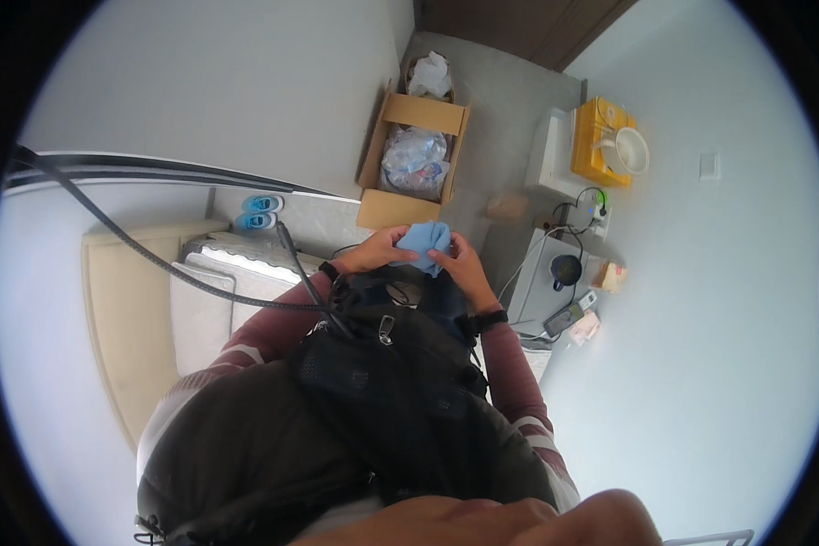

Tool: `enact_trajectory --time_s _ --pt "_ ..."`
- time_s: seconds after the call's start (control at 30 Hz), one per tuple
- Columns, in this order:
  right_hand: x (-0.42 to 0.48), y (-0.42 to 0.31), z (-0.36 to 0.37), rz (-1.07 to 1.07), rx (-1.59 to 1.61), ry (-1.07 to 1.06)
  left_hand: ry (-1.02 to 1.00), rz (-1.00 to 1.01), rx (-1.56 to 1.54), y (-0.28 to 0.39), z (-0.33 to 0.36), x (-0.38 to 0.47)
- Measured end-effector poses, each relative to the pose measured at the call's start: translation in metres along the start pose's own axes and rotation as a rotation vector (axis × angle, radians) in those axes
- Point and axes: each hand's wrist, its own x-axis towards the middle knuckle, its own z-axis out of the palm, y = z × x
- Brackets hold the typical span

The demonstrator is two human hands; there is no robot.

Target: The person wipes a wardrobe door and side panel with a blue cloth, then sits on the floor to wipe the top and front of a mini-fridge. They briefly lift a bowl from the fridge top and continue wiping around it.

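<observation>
Between my two hands is a folded light-blue cloth [423, 244], held up in front of my body. My left hand [377, 251] grips its left side, the thumb lying over the near face. On the opposite side my right hand [468, 267] pinches the cloth, with its thumb pressed on the front fold. The fingers behind the cloth are partly hidden. Dark bands circle both wrists. Beyond the cloth stands an open cardboard box [420, 109] filled with clear plastic packaging [415, 160].
A bed [205, 293] with a beige headboard [112, 314] is at left, blue shoes [259, 213] beyond it. At right, a white cabinet [532, 273] bears a dark mug [565, 270] and a phone [564, 319]. Farther off, a white pot [628, 151] sits by a yellow box [590, 140]. A black cable [177, 269] crosses at left.
</observation>
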Motion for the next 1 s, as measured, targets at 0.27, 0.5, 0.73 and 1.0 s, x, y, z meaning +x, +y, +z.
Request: enact_trajectory --time_s 0.27,0.5,0.73,1.0 --pt "0.005 0.109 0.021 -0.145 0.129 0.299 -0.107 -0.053 0.062 -0.098 -0.041 0.013" --pt "-0.004 0.208 0.064 -0.292 -0.006 0.146 -0.273 0.007 0.14 -0.245 -0.104 0.03" --pt "-0.046 0.351 0.1 -0.413 -0.432 0.283 -0.279 0.36 0.349 -0.386 -0.141 0.022" --pt "-0.066 0.301 0.1 -0.361 -0.366 0.477 -0.228 0.571 0.549 -0.291 -0.114 -0.019"
